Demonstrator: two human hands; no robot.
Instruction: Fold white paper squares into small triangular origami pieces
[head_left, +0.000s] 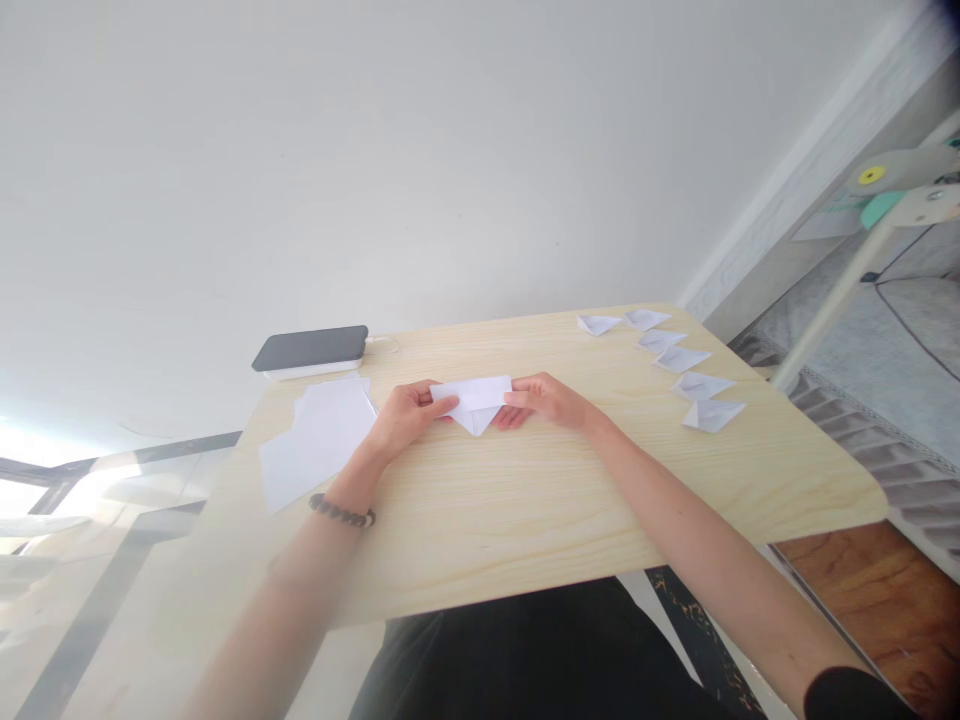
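Between my two hands is a folded sheet of white paper [472,393], with a straight band along the top and a triangular point toward me. My left hand [409,415] pinches its left end, thumb on top and fingers behind. At the right end, my right hand [546,400] grips the paper the same way, with some fingers curled beneath. The paper is held just over the wooden table, in front of my body. Loose white sheets [319,435] lie beside my left hand, partly hidden by the wrist.
Several folded paper boats [681,358] stand in a row along the right side of the table [525,540]. A dark-topped device [311,348] with a white cable sits at the back left. Behind the table rises a wall [420,170]; a white metal frame [832,300] stands at right.
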